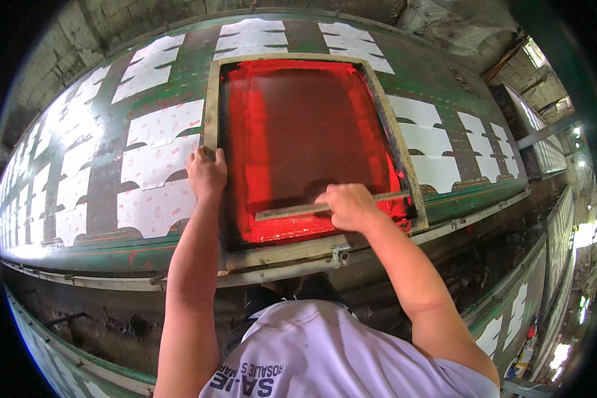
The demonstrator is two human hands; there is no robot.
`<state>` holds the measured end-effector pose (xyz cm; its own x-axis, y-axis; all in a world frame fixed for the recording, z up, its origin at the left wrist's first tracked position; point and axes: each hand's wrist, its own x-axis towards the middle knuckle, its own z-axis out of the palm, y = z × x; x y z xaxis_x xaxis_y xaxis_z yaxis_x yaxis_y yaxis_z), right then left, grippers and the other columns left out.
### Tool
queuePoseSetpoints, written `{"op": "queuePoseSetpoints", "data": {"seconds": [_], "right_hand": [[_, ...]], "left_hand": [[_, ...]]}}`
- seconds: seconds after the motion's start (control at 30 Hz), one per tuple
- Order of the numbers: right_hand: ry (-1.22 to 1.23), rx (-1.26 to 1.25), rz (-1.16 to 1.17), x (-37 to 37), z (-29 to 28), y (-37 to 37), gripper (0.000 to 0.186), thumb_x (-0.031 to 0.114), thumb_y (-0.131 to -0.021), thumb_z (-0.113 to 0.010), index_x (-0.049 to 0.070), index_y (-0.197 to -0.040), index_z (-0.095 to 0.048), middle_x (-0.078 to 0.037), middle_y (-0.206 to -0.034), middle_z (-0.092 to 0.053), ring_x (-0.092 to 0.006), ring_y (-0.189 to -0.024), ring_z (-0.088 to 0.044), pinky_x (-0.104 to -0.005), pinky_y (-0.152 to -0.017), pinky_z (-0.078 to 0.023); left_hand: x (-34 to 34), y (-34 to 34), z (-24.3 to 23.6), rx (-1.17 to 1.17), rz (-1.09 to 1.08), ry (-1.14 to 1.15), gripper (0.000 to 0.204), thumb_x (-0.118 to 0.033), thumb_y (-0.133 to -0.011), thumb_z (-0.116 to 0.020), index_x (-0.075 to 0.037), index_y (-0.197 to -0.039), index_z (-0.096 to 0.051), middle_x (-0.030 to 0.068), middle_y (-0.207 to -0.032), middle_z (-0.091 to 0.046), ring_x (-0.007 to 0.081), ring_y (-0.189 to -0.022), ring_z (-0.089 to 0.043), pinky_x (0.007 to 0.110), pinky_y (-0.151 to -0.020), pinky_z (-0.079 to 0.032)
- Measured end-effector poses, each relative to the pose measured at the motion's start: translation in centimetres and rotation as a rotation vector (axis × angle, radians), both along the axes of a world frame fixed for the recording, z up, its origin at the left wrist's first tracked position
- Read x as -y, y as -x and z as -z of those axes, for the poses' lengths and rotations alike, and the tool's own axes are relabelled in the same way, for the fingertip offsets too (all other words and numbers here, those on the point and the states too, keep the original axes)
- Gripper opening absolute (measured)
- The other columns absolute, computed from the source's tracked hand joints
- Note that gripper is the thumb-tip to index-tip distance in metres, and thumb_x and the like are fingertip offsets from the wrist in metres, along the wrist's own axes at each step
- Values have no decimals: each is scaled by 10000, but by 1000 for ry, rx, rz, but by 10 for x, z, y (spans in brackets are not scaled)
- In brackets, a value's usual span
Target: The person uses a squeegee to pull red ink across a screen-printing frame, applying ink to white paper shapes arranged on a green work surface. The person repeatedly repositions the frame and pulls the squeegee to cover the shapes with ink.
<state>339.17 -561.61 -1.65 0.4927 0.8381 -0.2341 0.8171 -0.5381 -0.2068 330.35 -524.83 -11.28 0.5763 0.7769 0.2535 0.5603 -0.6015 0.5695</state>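
A wooden-framed printing screen [298, 146] lies on the long green table, its mesh coated with bright red ink [285, 229]. My left hand [207, 174] is closed on the left rail of the frame, fingers curled over the wood. Across the lower part of the mesh runs a long squeegee [292, 211], slightly tilted, with its right end near the frame's right rail. My right hand [349, 207] grips it right of its middle. Red ink lies pooled along the near side of the squeegee. The screen hides what is under it.
White cut fabric pieces [154, 209] lie in rows on the green table [186, 86]; those just left of the screen carry small red prints. A metal rail [471, 221] with a small clamp [340, 256] runs along the near edge. Another table [53, 351] stands at the lower left.
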Motion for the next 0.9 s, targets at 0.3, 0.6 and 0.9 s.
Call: {"op": "queuePoseSetpoints", "data": {"seconds": [0.3, 0.6, 0.9], "right_hand": [[-248, 1, -129, 55, 13, 56, 636, 459, -813, -957, 75, -1289, -783, -164, -1222, -722, -374, -1222, -674, -521, -1043, -570], [-682, -99, -26, 173, 25, -17, 465, 391, -950, -880, 81, -1289, -809, -113, -1325, -778, -368, -1296, -692, -519, -1163, -538], [-501, 47, 702, 234, 65, -133, 761, 134, -852, -940, 61, -1547, -638, -237, -1475, -686, -448, -1389, -631, -536, -1198, -512]], "left_hand": [[9, -7, -26, -348, -139, 82, 719, -564, -984, -808, 70, -1313, -728, 308, -1328, -735, 468, -1323, -692, 542, -1144, -549], [27, -25, -38, -481, -253, 28, 751, -622, -1009, -747, 44, -1355, -727, 279, -1389, -729, 456, -1335, -700, 560, -1136, -549], [22, -29, -27, -486, -282, 26, 669, -588, -1022, -757, 22, -1294, -725, 251, -1336, -722, 455, -1296, -697, 560, -1102, -544]]}}
